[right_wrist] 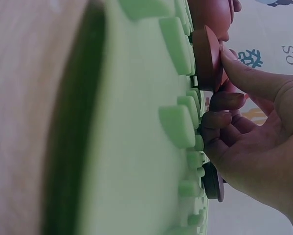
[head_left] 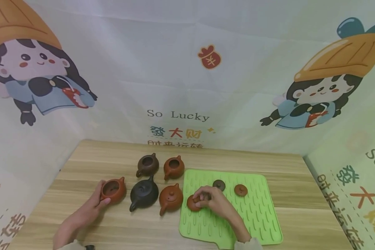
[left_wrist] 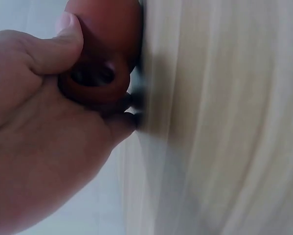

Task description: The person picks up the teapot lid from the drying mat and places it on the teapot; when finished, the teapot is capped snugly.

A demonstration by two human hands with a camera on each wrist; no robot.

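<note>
My left hand holds a lidless reddish clay teapot at the left of the table, thumb and fingers around its handle side. In the left wrist view the teapot stands close against the wood, its handle loop in my palm. Over the green mat, my right hand pinches a reddish teapot lid by its top. The right wrist view shows this lid tilted on edge in that sideways picture, at the mat's ribs. A dark lid and another reddish lid lie farther back on the mat.
Between the hands stand a lidded black teapot and a lidded reddish teapot. Behind them are a dark brown teapot and an orange-brown one, both lidless. The ribbed green mat covers the right-centre of the wooden table.
</note>
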